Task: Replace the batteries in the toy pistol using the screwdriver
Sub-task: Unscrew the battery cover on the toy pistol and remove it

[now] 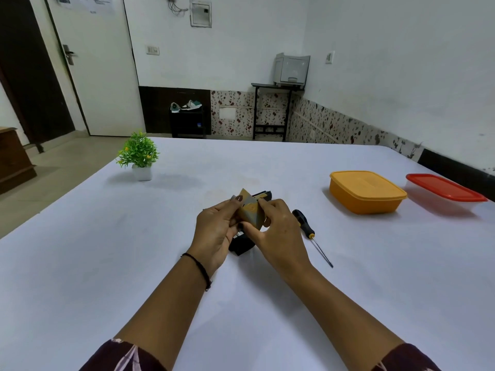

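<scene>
Both hands meet over the middle of the white-clothed table [134,263], closed together on one small thing. The left hand [214,231], with a dark thread bracelet [199,269] at its wrist, pinches a tan-and-grey card packet [250,210] from its left edge, while the right hand [278,231] grips the packet's right side with thumb beneath and fingers on top. I judge it to be the battery pack being opened, though its contents are hidden.

Under the hands lies the black plastic toy pistol [241,246], flat on the cloth, one end showing beyond the packet and the other below the left palm; whether its battery cover is off cannot be told. Just to the right rests the black-and-yellow-handled screwdriver [310,232], untouched, its thin shaft pointing toward the person.

To do this well, tear close over the table so loose cells drop onto the cloth and do not roll, and keep them clear of the screwdriver's tip.

Farther off stand a lidded orange plastic box [367,194], a red-lidded clear box [446,190] and a small green potted plant [139,156].
</scene>
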